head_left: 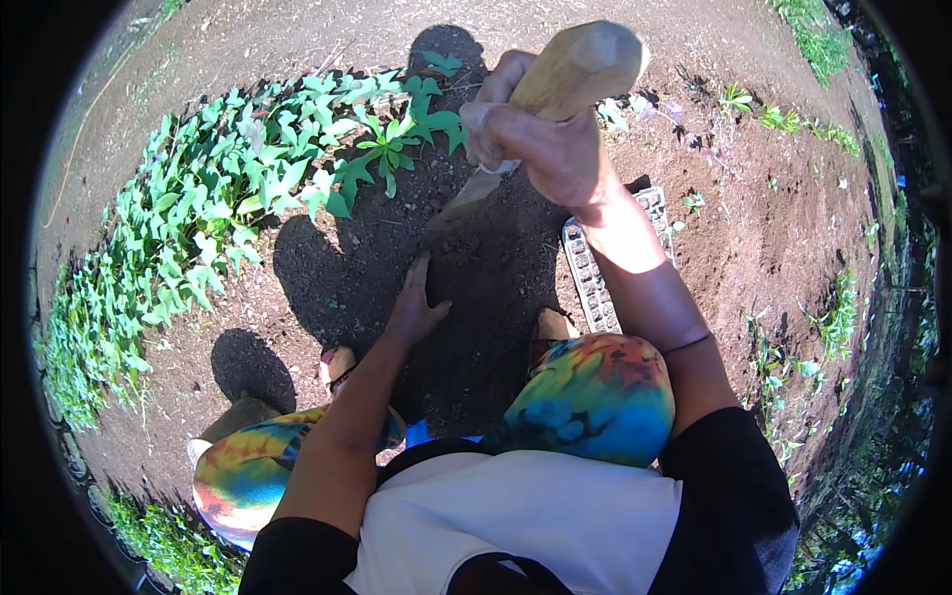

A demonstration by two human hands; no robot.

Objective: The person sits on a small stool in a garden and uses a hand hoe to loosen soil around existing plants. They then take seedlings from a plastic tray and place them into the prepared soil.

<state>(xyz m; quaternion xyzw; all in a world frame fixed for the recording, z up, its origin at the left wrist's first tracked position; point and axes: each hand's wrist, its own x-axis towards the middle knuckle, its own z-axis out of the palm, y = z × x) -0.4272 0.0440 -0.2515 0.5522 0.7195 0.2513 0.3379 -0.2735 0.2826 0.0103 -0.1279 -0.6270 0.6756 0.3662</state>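
My right hand (543, 149) grips the wooden handle (580, 67) of a digging tool. Its metal blade (466, 203) points down-left into the dark soil (476, 297) in front of me. Lower down, my left hand (415, 302) rests flat on that soil, fingers close together, just below the blade's tip. I am squatting, and my knees in tie-dye trousers (595, 397) frame the dug patch.
A bed of green leafy plants (218, 198) curves along the left and far side. A grey seedling tray (595, 268) lies on the soil behind my right forearm. Small weeds (783, 119) dot the bare earth at right; dense greenery rims the edge.
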